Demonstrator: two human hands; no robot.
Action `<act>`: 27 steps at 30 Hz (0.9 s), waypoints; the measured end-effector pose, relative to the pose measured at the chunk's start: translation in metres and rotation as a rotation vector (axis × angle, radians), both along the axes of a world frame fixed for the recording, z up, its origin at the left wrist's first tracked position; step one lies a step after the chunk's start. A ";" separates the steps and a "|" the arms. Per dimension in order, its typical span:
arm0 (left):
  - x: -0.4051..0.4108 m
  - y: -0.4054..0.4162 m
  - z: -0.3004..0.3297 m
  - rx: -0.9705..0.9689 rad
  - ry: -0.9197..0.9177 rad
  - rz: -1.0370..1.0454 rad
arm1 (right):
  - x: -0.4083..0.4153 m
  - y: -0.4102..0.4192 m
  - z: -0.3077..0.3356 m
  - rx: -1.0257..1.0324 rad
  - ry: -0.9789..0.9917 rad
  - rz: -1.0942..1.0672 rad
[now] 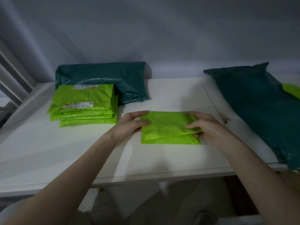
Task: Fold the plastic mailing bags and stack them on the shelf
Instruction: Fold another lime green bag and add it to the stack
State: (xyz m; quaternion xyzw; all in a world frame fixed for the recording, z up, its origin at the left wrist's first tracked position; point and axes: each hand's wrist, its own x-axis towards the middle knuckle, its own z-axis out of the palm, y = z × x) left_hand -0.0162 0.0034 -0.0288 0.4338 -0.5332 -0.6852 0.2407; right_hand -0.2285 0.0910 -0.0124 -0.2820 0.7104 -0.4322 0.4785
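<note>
A lime-green plastic mailing bag (168, 127) lies folded on the white shelf (146, 159), its upper layer doubled over the lower one. My left hand (131, 124) grips its left edge, thumb on top. My right hand (206, 125) pinches the right edge of the upper layer. To the left sits a stack of several folded lime-green bags (82, 106) with white labels on the top one.
A folded dark teal bag (103, 78) lies behind the stack against the wall. A larger dark teal bag (263, 108) covers the shelf's right end, with a lime-green bag corner (292, 90) on it. The shelf's front edge runs below my forearms.
</note>
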 end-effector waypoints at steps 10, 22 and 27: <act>-0.003 -0.001 -0.007 -0.112 -0.166 -0.030 | 0.004 0.007 -0.004 -0.031 0.136 0.157; -0.006 0.000 -0.010 -0.453 -0.443 -0.139 | 0.006 0.006 -0.016 -0.131 0.278 0.177; -0.009 0.006 -0.010 -0.673 -0.639 -0.184 | -0.002 0.003 -0.024 -0.026 0.499 0.191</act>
